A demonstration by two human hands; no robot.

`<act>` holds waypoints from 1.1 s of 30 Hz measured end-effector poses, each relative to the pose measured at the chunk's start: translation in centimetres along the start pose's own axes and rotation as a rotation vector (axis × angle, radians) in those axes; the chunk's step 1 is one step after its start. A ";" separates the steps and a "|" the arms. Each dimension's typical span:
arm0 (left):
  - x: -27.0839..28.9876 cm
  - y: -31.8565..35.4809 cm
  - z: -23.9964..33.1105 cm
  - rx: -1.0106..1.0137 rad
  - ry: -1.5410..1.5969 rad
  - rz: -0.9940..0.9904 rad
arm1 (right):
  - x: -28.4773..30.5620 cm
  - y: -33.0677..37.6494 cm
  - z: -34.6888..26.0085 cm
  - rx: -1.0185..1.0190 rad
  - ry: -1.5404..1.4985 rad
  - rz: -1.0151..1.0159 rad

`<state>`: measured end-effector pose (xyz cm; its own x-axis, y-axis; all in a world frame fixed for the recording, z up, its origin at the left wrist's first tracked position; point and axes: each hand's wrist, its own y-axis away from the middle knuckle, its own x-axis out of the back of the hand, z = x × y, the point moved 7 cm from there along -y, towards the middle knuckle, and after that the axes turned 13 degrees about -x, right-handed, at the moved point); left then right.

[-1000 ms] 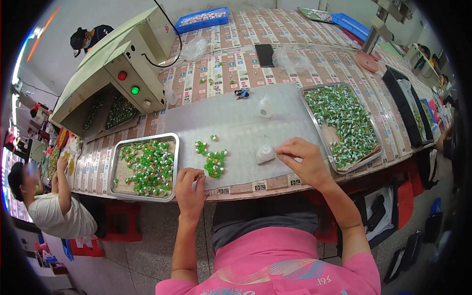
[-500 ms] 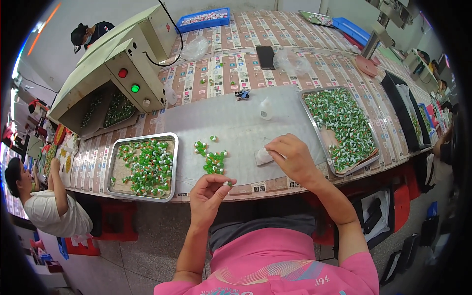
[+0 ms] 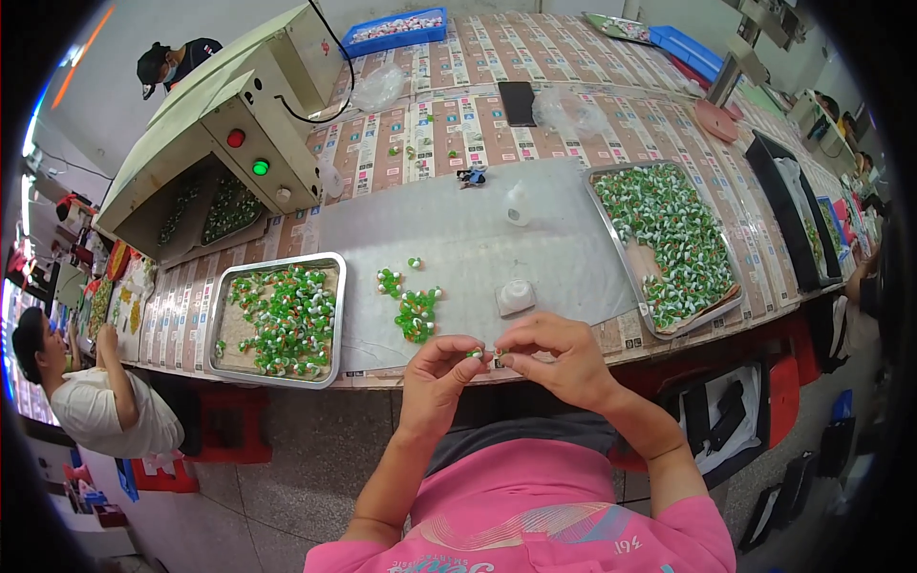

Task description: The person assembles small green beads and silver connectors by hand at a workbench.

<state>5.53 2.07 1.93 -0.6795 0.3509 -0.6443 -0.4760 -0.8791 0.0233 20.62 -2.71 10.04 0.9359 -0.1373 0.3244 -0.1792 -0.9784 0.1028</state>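
In front of my body, just over the table's near edge, both hands meet fingertip to fingertip. A small green and white piece (image 3: pixel 474 353) is pinched between the thumb and fingers of my left hand (image 3: pixel 435 382). My right hand (image 3: pixel 559 361) is closed in a pinch right beside it, on something tiny that I cannot make out. Beyond my right hand stands a small white container (image 3: pixel 517 297). Loose green and white pieces (image 3: pixel 416 315) lie heaped on the pale sheet (image 3: pixel 458 253) beyond my left hand.
A metal tray (image 3: pixel 334 353) of green pieces stands left, another metal tray (image 3: pixel 626 258) right. Farther back are a white bottle (image 3: pixel 517 205), a small dark blue item (image 3: pixel 472 177) and a black flat item (image 3: pixel 517 103). A beige machine (image 3: pixel 210 143) fills the left; one person (image 3: pixel 124 401) sits there.
My right hand has left the white container and come down and left to my left hand. My left hand has shifted slightly right, still pinching the piece.
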 end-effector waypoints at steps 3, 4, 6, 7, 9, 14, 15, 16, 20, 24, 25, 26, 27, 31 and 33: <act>-0.3 0.0 -0.7 -0.009 -0.004 0.002 | 0.2 0.2 0.7 -0.016 -0.011 0.008; -0.4 0.0 -0.9 -0.006 -0.006 0.000 | 0.3 0.3 0.8 -0.018 -0.013 0.011; -0.6 -0.1 -1.1 -0.012 -0.002 0.000 | 0.4 0.1 1.4 -0.058 -0.063 -0.007; -0.7 -0.1 -1.3 -0.010 -0.004 0.000 | 0.4 0.1 1.5 -0.059 -0.066 -0.006; -1.1 -0.1 -1.5 0.001 0.010 -0.010 | 0.5 0.1 1.9 -0.104 -0.080 -0.005; -1.2 -0.1 -1.9 0.005 0.010 -0.005 | 0.7 0.1 2.5 -0.124 -0.091 -0.022; -1.2 -0.1 -2.0 -0.003 0.003 -0.004 | 0.8 0.1 2.4 -0.116 -0.075 -0.022; -1.2 -0.1 -2.1 -0.001 0.002 -0.005 | 0.9 0.1 2.4 -0.117 -0.076 -0.021; -1.3 -0.4 -1.3 -0.103 -0.121 -0.074 | 0.9 0.1 2.7 -0.112 -0.067 -0.054; -1.5 -0.2 -1.0 -0.151 -0.279 -0.116 | 0.7 0.3 2.8 0.001 -0.025 -0.073; -1.5 0.0 -1.2 -0.149 -0.280 -0.117 | 0.7 0.4 3.1 -0.001 -0.026 -0.072; -1.4 0.0 -1.4 -0.161 -0.289 -0.113 | 0.6 0.4 3.4 0.000 -0.030 -0.068; -1.4 0.0 -1.5 -0.172 -0.298 -0.108 | 0.6 0.4 3.6 0.001 -0.034 -0.064; -1.7 -0.1 -1.4 -0.172 -0.283 -0.112 | 0.8 0.7 3.7 0.029 -0.030 -0.038; -2.3 -0.3 -0.8 -0.218 -0.326 -0.149 | 1.0 0.7 3.7 0.004 -0.112 -0.055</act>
<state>7.68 1.29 2.80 -0.7700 0.5322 -0.3518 -0.4769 -0.8465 -0.2367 22.59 -4.10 6.95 0.9723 -0.0996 0.2116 -0.1257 -0.9855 0.1139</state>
